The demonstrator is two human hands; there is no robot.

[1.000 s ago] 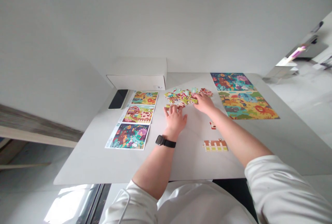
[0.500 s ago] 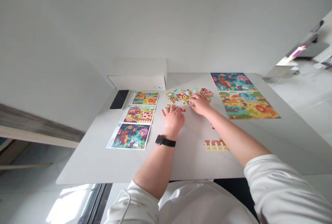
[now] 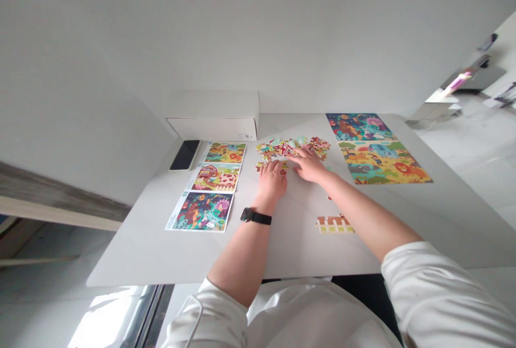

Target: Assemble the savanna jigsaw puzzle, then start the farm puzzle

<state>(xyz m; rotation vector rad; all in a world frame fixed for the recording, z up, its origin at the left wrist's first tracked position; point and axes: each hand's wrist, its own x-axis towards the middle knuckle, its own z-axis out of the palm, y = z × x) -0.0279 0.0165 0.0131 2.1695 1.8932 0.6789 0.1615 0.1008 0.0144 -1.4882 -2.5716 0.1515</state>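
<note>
Puzzle pieces: loose heap, mixed red, green, pink, mid-table just beyond your hands. Your left hand and right hand reach its near edge; can't tell if either grips.

right hand slid left — nearer the left hand, its fingers — less spread

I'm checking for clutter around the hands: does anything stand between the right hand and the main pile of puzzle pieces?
Nothing visible does. The right hand is at the near edge of the pile, its fingers over it. The left hand is off to the side, not between them.
</note>
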